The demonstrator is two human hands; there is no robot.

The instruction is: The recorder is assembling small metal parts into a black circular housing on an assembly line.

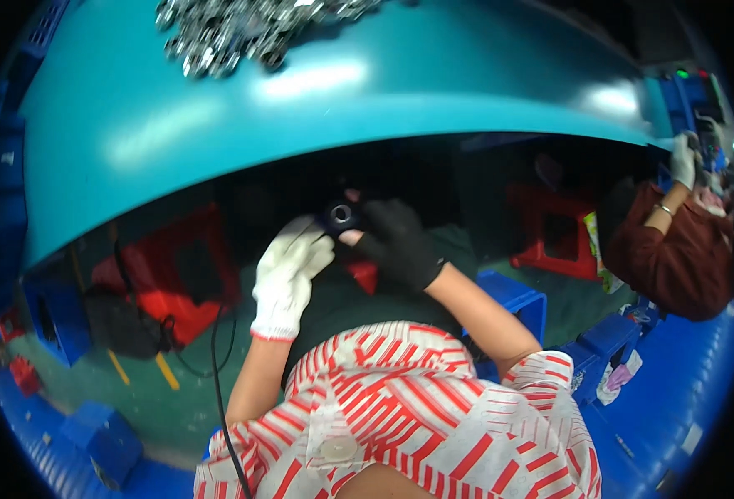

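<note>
Between my hands, just in front of my lap, is a small dark piece with a shiny metal ring [340,214]; its exact kind is too blurred to tell. My left hand [292,254], in a white knit glove, closes its fingertips on the piece's left side. On the other side my right hand [396,243], in a black glove with bare fingertips, pinches the piece between thumb and fingers. Beyond them, a pile of shiny metal parts [229,35] lies on the turquoise table [367,112].
Red plastic stools [209,303] [550,264] stand left and right below the table edge. A blue crate [512,299] is by my right elbow. A black cable [217,366] hangs at my left. A co-worker in a dark red top [674,258] works at far right.
</note>
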